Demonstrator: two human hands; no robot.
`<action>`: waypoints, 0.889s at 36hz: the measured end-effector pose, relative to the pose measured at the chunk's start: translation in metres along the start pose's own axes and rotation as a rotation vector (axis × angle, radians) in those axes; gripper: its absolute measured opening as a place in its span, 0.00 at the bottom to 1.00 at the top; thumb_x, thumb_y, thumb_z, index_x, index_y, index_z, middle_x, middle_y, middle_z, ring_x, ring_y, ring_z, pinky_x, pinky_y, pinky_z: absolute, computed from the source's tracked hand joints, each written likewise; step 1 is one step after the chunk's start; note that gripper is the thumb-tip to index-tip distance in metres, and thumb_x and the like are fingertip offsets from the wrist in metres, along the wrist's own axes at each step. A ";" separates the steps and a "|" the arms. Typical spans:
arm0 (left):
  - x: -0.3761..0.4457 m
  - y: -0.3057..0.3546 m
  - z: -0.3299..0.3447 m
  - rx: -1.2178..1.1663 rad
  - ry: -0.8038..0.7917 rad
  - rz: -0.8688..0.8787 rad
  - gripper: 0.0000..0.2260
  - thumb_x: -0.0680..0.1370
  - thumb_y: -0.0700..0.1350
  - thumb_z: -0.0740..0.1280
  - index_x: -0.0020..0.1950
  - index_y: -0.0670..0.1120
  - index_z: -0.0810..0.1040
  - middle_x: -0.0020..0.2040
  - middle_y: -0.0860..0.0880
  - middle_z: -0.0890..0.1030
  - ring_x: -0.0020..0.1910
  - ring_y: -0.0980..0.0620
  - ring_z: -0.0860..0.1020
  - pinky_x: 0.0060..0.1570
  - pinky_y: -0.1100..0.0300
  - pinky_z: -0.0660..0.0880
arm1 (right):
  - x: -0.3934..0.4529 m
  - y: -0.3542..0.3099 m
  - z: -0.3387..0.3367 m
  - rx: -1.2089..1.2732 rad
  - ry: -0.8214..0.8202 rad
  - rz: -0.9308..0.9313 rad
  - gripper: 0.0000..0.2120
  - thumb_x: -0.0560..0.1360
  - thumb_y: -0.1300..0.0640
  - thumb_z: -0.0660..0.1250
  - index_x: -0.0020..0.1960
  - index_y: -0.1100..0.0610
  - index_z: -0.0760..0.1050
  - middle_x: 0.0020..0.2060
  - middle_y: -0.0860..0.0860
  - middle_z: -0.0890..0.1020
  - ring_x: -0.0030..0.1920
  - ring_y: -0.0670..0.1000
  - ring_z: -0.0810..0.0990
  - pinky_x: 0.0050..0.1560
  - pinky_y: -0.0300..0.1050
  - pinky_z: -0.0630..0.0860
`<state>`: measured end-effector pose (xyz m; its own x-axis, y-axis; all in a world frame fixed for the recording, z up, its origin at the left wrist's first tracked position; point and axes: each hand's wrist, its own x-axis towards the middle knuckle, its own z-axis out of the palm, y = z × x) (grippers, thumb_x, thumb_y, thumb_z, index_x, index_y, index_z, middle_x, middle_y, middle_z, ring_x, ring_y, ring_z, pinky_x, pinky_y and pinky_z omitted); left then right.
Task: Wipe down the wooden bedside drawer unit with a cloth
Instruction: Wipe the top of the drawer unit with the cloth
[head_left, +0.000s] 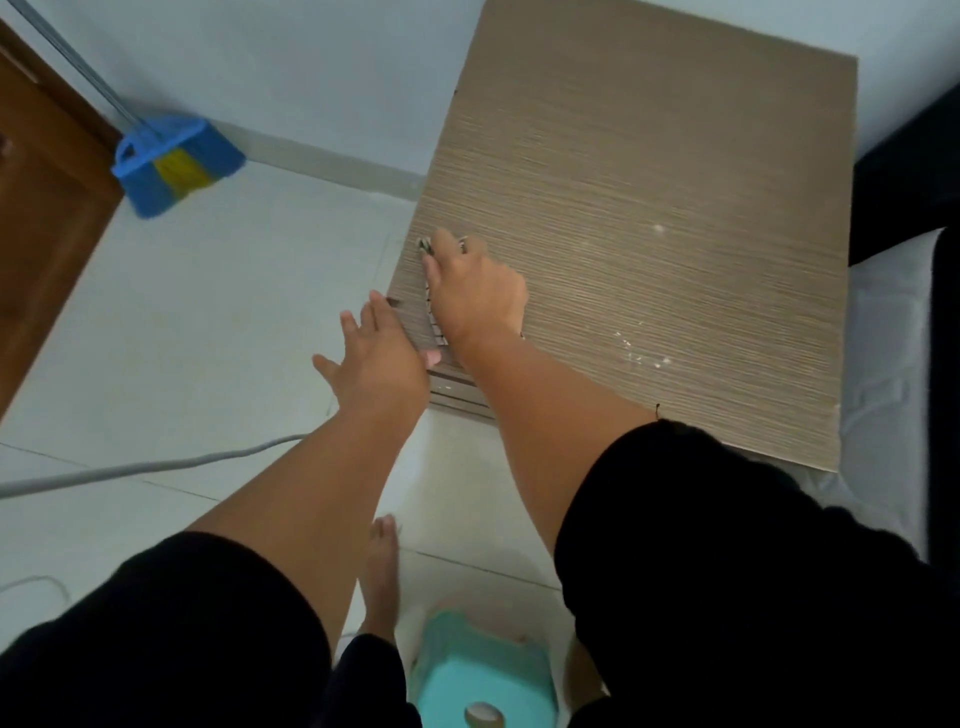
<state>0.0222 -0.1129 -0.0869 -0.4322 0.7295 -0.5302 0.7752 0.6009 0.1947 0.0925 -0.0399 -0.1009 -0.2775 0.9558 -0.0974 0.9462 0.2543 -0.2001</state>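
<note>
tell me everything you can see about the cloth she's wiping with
The cloth is mostly hidden under the right hand, which presses it flat on the drawer unit top near its left edge. Only slivers show: a pale fabric with dark checked or striped lines, peeking out past the fingertips and along the hand's left side. Its full size and shape cannot be told. The left hand lies beside it at the unit's edge.

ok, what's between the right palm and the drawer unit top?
Head view: the cloth lies between them. The right hand presses it flat on the drawer unit near its left edge, only the cloth's patterned edges showing.
</note>
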 end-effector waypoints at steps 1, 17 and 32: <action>-0.003 0.001 0.003 0.006 0.019 0.006 0.36 0.80 0.52 0.62 0.79 0.44 0.43 0.79 0.50 0.50 0.78 0.49 0.43 0.72 0.38 0.47 | -0.003 0.007 -0.001 0.001 0.008 0.013 0.14 0.83 0.48 0.49 0.61 0.52 0.67 0.53 0.53 0.76 0.39 0.57 0.79 0.31 0.44 0.68; -0.061 0.074 0.049 0.104 0.066 0.072 0.44 0.77 0.58 0.63 0.77 0.39 0.38 0.78 0.43 0.39 0.77 0.44 0.38 0.72 0.37 0.45 | -0.067 0.166 -0.030 -0.064 0.005 0.360 0.16 0.83 0.46 0.48 0.62 0.52 0.68 0.55 0.55 0.77 0.46 0.59 0.81 0.34 0.44 0.64; -0.092 0.130 0.087 0.122 0.020 0.179 0.44 0.77 0.56 0.64 0.77 0.41 0.37 0.79 0.45 0.41 0.77 0.46 0.38 0.71 0.35 0.44 | -0.139 0.288 -0.047 -0.029 0.071 0.733 0.17 0.83 0.48 0.47 0.63 0.57 0.67 0.58 0.59 0.75 0.52 0.62 0.78 0.38 0.48 0.65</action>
<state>0.2029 -0.1298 -0.0847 -0.2907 0.8282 -0.4792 0.8902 0.4177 0.1820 0.4117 -0.0923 -0.0989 0.4387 0.8888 -0.1328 0.8888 -0.4509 -0.0816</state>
